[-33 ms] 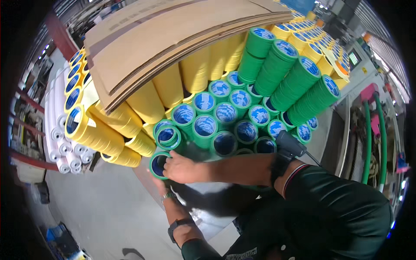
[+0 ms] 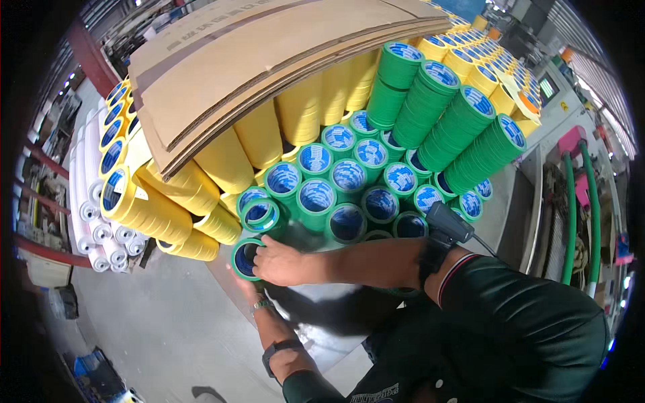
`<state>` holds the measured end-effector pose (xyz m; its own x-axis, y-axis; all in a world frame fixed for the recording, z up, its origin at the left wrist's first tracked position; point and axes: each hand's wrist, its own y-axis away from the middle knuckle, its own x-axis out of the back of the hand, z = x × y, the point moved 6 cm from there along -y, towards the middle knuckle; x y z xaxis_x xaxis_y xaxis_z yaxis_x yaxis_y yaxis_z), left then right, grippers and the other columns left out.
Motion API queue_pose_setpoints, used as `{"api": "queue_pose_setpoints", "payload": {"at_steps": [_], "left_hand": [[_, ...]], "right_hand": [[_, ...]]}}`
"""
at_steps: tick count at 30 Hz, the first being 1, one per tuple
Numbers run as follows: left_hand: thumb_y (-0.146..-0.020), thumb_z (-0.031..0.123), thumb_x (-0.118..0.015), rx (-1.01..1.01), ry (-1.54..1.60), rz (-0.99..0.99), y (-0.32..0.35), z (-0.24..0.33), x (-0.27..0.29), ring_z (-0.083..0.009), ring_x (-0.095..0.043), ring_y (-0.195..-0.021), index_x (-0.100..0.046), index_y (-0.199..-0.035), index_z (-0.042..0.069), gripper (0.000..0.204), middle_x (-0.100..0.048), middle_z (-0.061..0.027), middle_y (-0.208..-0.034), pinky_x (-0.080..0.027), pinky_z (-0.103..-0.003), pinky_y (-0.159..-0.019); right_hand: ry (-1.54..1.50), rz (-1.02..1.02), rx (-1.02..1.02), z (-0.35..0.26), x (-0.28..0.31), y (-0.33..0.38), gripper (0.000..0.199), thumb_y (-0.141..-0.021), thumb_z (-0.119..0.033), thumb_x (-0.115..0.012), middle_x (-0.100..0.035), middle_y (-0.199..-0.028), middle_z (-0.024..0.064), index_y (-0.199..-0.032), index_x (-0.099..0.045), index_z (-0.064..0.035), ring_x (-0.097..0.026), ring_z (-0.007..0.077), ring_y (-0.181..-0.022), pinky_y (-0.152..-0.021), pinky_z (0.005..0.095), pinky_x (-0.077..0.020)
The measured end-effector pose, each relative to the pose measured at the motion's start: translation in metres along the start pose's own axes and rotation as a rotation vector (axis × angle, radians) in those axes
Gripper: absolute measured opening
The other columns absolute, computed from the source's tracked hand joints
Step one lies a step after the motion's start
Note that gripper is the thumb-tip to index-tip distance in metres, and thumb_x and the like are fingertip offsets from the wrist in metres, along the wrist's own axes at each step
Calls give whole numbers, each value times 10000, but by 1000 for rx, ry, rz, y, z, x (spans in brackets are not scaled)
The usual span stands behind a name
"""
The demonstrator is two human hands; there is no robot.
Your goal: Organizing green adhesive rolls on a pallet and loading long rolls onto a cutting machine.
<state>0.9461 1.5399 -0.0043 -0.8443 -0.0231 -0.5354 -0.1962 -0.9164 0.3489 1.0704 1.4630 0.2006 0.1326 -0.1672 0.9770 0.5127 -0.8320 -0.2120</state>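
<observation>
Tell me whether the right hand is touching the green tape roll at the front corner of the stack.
Touching. The head view shows the right hand with its fingers lying against the rim of the green tape roll, with no gap between them.

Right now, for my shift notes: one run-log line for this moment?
left hand: under green tape roll | right hand: on it | cardboard sheets above

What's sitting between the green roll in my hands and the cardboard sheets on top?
In the head view, yellow tape rolls fill that stretch, stacked under the cardboard sheets and beside the green roll that the right hand and left hand grip.
</observation>
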Motion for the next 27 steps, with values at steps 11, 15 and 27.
{"api": "queue_pose_setpoints", "payload": {"at_steps": [11, 15, 27], "left_hand": [[-1007, 604, -385, -39, 175, 420, 79, -4, 22, -282, -577, -1093, -556, -1107, 59, 580, -601, -123, -1118, -461, -435, -976], [-1067, 470, -304, -207, 180, 388, 127, 24, -19, -285, -552, -1200, -495, -1353, -22, 600, -554, -179, -1351, -434, -430, -1036], [-1005, 260, -540, -303, 126, 34, 268, 56, -267, -105, -512, -794, -594, -992, 58, 209, -566, 0, -892, -471, -315, -791]], "right_hand": [[-125, 53, 85, -4, 49, 21, 75, -855, -165, -576, -631, -829, 3, -879, -638, -133, -591, 200, -901, -891, 456, -385], [-256, 51, 120, -14, 104, 47, 82, -866, -166, -574, -606, -836, 12, -898, -634, -120, -577, 199, -903, -903, 432, -388], [-204, 376, 58, 58, 339, 223, 219, -712, -200, -740, -543, -782, 36, -849, -595, -110, -556, 246, -844, -773, 420, -410]]}}
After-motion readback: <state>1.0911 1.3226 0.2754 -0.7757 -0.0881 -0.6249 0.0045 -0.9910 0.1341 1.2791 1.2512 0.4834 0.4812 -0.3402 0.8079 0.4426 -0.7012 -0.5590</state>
